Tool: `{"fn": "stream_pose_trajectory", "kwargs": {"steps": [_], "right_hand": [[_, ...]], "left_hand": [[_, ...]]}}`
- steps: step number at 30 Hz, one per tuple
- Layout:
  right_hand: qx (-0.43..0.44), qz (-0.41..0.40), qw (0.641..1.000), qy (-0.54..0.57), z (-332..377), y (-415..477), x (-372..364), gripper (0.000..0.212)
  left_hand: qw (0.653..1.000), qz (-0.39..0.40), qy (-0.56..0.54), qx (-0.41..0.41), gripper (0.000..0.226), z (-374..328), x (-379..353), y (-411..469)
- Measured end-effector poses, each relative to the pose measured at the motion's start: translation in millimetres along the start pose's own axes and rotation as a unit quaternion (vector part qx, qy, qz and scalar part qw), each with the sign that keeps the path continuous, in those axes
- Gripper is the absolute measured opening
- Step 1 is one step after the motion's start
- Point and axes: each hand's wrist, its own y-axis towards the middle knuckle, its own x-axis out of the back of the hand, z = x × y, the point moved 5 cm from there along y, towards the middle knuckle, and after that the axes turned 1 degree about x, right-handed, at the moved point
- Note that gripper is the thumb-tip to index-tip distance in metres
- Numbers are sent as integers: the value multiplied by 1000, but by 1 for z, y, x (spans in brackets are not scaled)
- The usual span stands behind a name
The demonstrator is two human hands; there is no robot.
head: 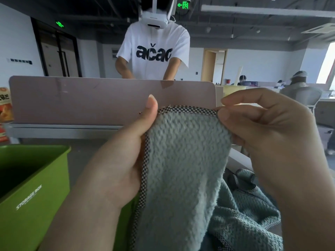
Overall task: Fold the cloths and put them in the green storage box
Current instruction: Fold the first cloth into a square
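Observation:
I hold a pale blue fluffy cloth (183,169) with a black-and-white checked border up in front of me. My left hand (125,151) grips its upper left corner, thumb on the front. The upper right corner is pinched between thumb and forefinger of my right hand (268,142). The cloth hangs down between both hands. Below it, at the lower right, darker teal cloths (250,211) with the same checked edging lie crumpled on the table. The green storage box (36,192), marked "STORAGE BOX", stands open at the lower left; its inside is dark.
A pinkish desk divider (90,100) runs across behind the table. A person in a white T-shirt (154,57) with a headset stands behind it. Orange packaging (5,105) sits at the far left edge. Office chairs and seated people are at the right.

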Motion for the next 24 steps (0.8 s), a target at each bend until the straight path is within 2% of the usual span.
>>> {"fn": "stream_pose_trajectory", "kwargs": {"steps": [2, 3, 4, 6, 10, 14, 16, 18, 20, 22, 24], "right_hand": [[-33, -22, 999, 12, -6, 0, 1, 17], [-45, -31, 998, 9, -8, 0, 2, 18], [-54, -38, 998, 2, -10, 0, 3, 17], [-74, -47, 996, -4, -14, 1, 6, 15], [-106, -58, 993, 11, -19, 2, 11, 13], [-131, -87, 985, 71, -27, 4, 13, 14], [-172, -59, 971, 153, -38, 5, 7, 8], [-240, 30, 945, 221, -51, 5, -4, 24], [-304, 124, 920, 215, -58, -1, -14, 38], [-323, 147, 917, 185, -62, -4, -14, 38], [-314, 132, 923, 177, -61, -5, -13, 33]], "left_hand": [[997, 49, -21, 57, 68, 10, -6, 5], [992, 75, -32, 94, 59, 15, -12, 6], [989, 105, -31, 103, 49, 20, -12, 4], [989, 134, -7, 64, 34, 31, -5, 2], [998, 50, 29, 17, 23, 31, 5, 12], [997, -18, 77, -18, 35, 26, 12, 13], [997, -31, 74, -20, 38, 24, 11, 11], [998, -32, 57, -7, 32, 24, 9, 11], [998, -28, 51, 6, 26, 25, 9, 8], [998, -35, 44, 19, 26, 25, 14, 6], [998, -39, 30, 43, 28, 23, 15, 10]]}}
